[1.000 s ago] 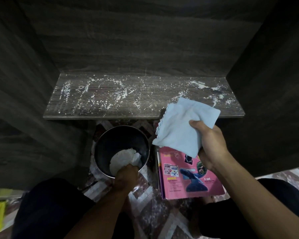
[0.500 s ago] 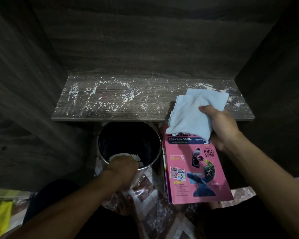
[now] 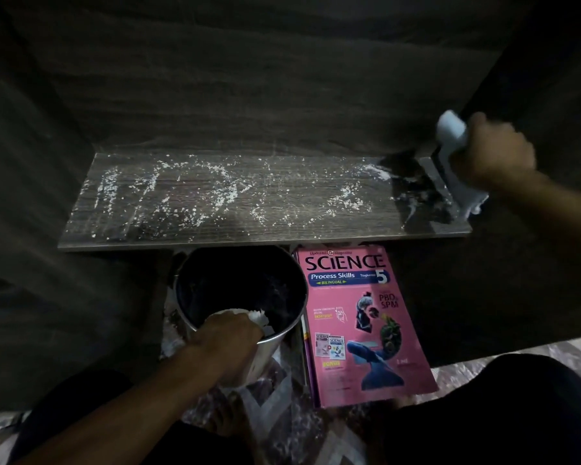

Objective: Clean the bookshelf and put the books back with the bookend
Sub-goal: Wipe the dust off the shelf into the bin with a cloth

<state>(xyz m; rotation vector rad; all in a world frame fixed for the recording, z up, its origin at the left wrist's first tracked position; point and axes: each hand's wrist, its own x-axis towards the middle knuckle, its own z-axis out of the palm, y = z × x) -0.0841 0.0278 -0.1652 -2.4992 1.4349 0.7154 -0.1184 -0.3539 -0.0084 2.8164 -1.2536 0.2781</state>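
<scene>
1. The scene is the inside of a dark wooden bookshelf (image 3: 215, 209). Its low board is bare of books and is covered with white dust (image 3: 222, 193) in streaks and crumbs. Only the far right end looks partly wiped.
2. The right hand (image 3: 497, 152) is closed around a light blue cloth (image 3: 451, 132) at the right end of the board, near the side wall. The cloth hangs down onto the board. I judge that wiping begins in this corner so that the dust can be pushed along toward the open side.
3. The left hand (image 3: 225, 337) is curled at the near rim of a metal bin (image 3: 304, 297) and grips a white wad (image 3: 259, 318). I cannot tell whether it also holds the rim.
4. The bin stands on the patterned floor (image 3: 282, 414), just below the front edge of the board, probably to catch the swept dust. Inside it looks dark, and I see nothing there except the wad at the rim.
5. A pink science book (image 3: 359, 317) lies flat on the floor just beside the bin, on top of other books. They wait there, out of the way, until the board is clean.
6. No bookend is visible. The task is at an early stage.
</scene>
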